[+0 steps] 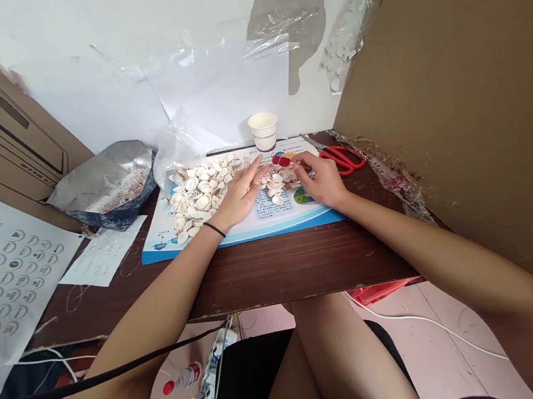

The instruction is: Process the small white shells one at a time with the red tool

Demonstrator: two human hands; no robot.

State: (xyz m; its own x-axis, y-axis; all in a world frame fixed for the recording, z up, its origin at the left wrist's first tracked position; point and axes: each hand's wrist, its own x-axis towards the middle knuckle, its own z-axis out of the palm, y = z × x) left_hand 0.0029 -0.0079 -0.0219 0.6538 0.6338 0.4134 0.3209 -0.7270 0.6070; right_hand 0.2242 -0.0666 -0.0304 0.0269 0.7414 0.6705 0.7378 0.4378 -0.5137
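Observation:
My left hand hovers palm down at the right edge of a spread of pale seashells, its fingers stretched out and holding nothing. Thumb and forefinger of my right hand are closed at the end of a small dark red two-lobed piece; its exact kind is unclear. Below and between the hands lies a smaller heap of pinkish shells. Both heaps rest on a printed white and blue sheet.
Behind the shells stands a paper cup. Red-handled scissors lie right of my right hand. A foil bag of small beads sits at left, beside a paper slip. Cardboard walls the right side.

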